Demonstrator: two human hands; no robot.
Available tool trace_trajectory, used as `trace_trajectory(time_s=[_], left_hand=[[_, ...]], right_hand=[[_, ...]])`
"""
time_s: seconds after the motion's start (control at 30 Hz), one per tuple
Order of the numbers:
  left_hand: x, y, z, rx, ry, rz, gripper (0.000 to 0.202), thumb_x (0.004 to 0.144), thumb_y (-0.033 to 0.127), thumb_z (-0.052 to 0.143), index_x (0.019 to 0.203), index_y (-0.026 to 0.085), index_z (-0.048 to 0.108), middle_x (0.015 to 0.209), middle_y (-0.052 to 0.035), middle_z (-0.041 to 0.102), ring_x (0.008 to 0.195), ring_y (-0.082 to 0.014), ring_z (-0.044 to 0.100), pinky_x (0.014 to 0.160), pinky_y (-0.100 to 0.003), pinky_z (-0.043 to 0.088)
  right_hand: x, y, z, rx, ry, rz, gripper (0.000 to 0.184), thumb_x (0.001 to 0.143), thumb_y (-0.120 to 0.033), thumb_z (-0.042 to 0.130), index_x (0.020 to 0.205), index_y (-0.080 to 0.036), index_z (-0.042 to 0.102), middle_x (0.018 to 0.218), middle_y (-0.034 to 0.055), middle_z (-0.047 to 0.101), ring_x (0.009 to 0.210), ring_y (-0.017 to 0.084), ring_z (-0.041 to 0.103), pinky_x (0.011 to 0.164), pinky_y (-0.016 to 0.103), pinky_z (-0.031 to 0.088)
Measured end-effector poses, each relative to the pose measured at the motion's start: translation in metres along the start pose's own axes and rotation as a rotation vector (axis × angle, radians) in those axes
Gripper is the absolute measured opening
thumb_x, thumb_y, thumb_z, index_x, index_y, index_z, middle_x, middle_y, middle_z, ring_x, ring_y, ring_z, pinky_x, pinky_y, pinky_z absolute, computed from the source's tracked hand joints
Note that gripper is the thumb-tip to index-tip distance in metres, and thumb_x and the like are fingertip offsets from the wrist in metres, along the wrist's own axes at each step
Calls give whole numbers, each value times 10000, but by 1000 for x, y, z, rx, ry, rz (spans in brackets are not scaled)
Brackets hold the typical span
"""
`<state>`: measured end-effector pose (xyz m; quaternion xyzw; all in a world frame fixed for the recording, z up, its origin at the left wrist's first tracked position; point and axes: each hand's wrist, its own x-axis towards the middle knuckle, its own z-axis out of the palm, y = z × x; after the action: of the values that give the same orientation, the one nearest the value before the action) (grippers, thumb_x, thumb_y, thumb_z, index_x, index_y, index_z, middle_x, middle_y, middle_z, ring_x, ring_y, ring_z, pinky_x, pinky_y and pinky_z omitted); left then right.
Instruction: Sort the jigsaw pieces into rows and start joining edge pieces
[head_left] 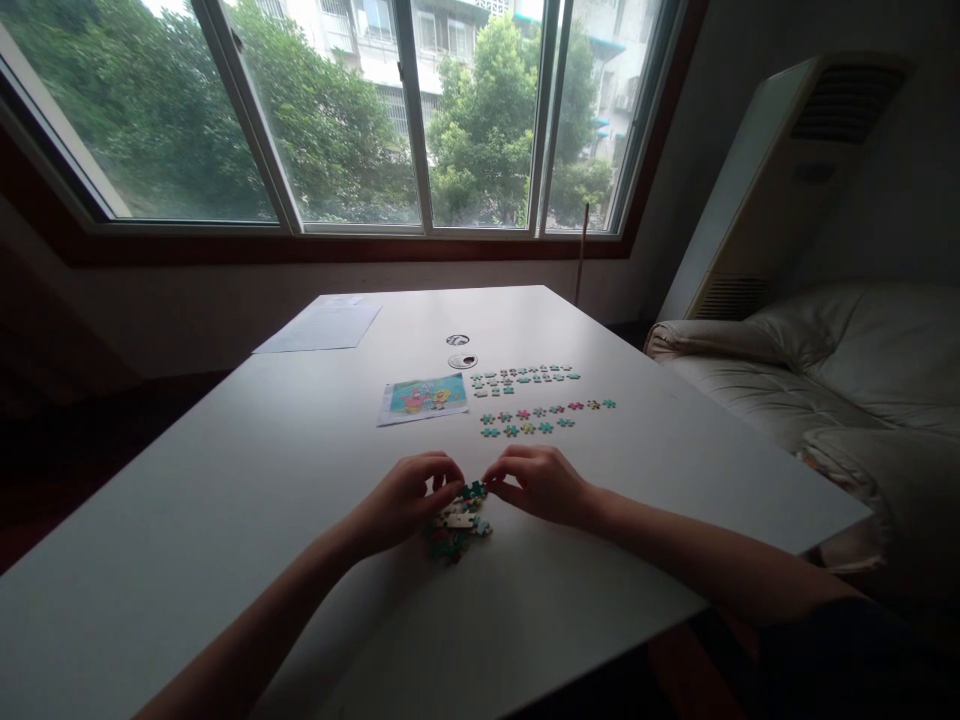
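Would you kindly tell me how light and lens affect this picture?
Head view: daylight from the window leaves a pale sheen on the far end of the table; head view: a soft shadow lies beside the left forearm; head view: the lower right corner is nearly black; head view: the table looks stretched toward the camera, suggesting a wide lens.

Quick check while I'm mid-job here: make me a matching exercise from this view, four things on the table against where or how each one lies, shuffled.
Things
1. Pile of puzzle pieces
2. Rows of puzzle pieces
3. Cartoon picture
4. White paper

Places or states
A. At the far left corner of the table
B. Spaced apart, beyond the right hand
C. Blue-green, with pink and yellow figures
D. Heaped, just right of the left hand

Pairs: 1-D, 2-B, 3-C, 4-A
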<state>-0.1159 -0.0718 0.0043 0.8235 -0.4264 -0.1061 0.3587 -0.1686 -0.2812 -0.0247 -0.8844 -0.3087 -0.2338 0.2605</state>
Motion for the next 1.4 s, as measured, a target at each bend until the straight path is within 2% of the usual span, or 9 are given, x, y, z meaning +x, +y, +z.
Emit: trace_trajectory(time_s=[0.47, 0.77, 0.87, 0.97, 1.17, 1.4], left_hand=[[1, 3, 1, -16, -2, -13, 176, 802, 239, 475, 746, 138, 608, 679, 4, 537, 600, -94, 465, 524, -186, 370], [1, -1, 1, 20, 38, -2, 197, 815, 280, 475, 768, 149, 614, 688, 2, 568, 579, -91, 463, 512, -182, 367], [1, -6, 1, 77, 72, 1, 217, 828, 302, 460, 783, 156, 615, 691, -1, 586, 574, -94, 465, 524, -189, 372], [0, -13, -1, 148, 82, 11, 219, 833, 295, 447, 788, 161, 615, 702, -8, 593, 574, -98, 474, 542, -199, 379], [-3, -21, -4, 306, 58, 15, 208, 823, 254, 422, 784, 173, 609, 748, -27, 587, 606, -116, 499, 565, -218, 389], [-5, -19, -4, 414, 18, 10, 179, 807, 230, 427, 785, 192, 600, 777, -29, 584, 681, -147, 524, 584, -230, 387]], right_hand=[[1, -2, -3, -6, 3, -47, 135, 805, -278, 527, 830, -188, 623, 769, 10, 634, 580, 65, 528, 556, 189, 402], [1, 1, -3, -30, 26, -64, 118, 808, -264, 526, 813, -193, 619, 770, 2, 640, 626, 68, 559, 565, 179, 410], [2, 5, -9, -61, 81, -43, 118, 808, -259, 526, 805, -193, 624, 774, 4, 643, 631, 68, 564, 574, 178, 418], [5, 12, -20, -93, 170, 6, 131, 806, -260, 527, 793, -182, 631, 756, 14, 642, 552, 55, 526, 538, 175, 414], [7, 31, -46, -134, 334, 106, 137, 800, -284, 541, 805, -186, 636, 769, 16, 644, 494, 53, 483, 504, 186, 414], [7, 42, -61, -186, 405, 178, 206, 822, -336, 505, 831, -188, 647, 750, 26, 633, 521, 73, 498, 511, 201, 425]])
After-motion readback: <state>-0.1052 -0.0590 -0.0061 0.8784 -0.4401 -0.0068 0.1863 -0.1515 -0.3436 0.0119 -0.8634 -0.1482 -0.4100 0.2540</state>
